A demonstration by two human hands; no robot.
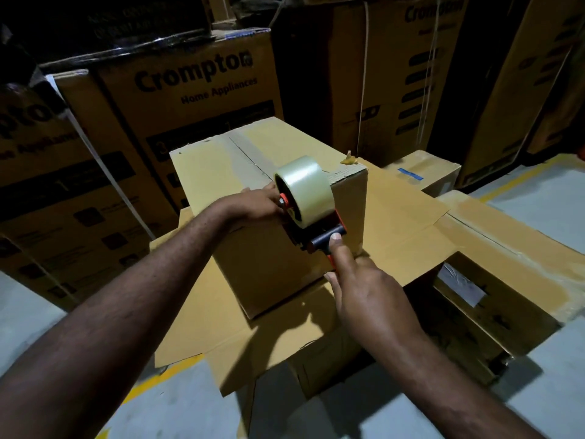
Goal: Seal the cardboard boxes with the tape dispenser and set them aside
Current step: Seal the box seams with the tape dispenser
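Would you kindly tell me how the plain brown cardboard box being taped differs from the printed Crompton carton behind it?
The plain brown cardboard box is unprinted; the printed Crompton carton bears black lettering. The plain box is lower; the Crompton carton rises higher behind it. The left hand and the orange tape dispenser, gripped by the right hand, are on the plain box; no hand touches the Crompton carton. Both are brown cardboard.

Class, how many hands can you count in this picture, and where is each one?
2. The left hand rests on top of the cardboard box, beside the tape dispenser; the right hand grips its handle at the box's near edge.
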